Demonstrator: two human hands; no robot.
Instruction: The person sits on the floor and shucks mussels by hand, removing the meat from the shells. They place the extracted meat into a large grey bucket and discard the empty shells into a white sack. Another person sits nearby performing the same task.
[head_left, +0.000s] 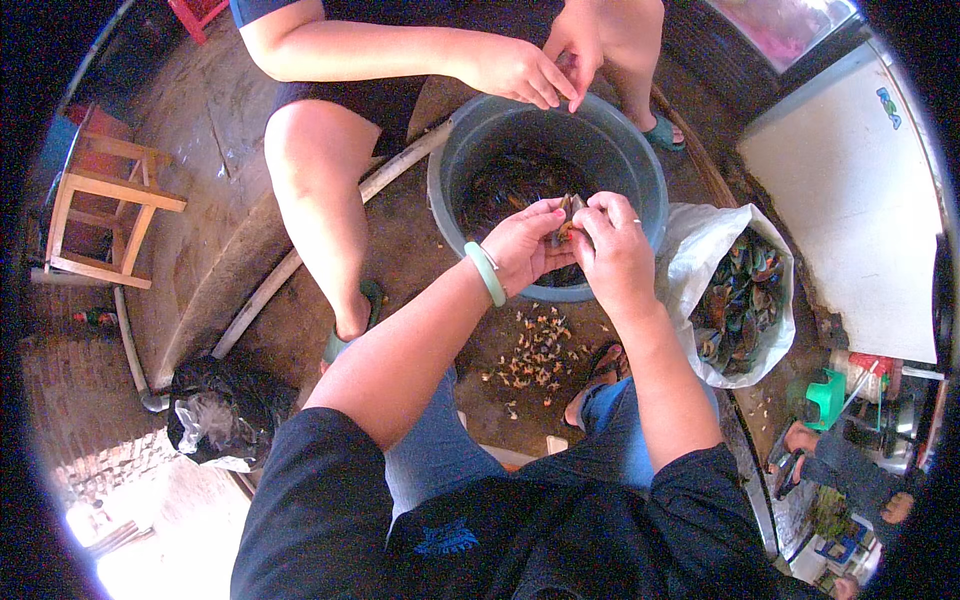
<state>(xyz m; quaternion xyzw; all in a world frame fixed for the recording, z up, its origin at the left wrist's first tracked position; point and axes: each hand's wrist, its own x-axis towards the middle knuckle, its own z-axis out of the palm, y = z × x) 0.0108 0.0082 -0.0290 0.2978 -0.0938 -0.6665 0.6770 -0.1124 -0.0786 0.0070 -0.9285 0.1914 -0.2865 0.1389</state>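
Both my hands hold one opened mussel (564, 217) above the near side of a large grey-blue plastic tub (441, 187). My left hand (529, 238), with a pale green bangle at the wrist, grips it from the left, and a bit of orange flesh shows between the fingers. From the right, the fingers of my right hand (616, 244) pinch the shell. Dark mussels (517, 176) lie deep in the tub. To the right, a white woven sack (679, 255) gapes, full of mussel shells (742, 300).
Across the tub sits a person whose hands (536, 75) meet over its far rim. Small orange-and-white scraps (536, 349) litter the floor by my feet. A pipe (259, 304) and black plastic bag (217, 420) lie left, near a wooden stool (112, 210). Another person's feet (791, 457) show at right.
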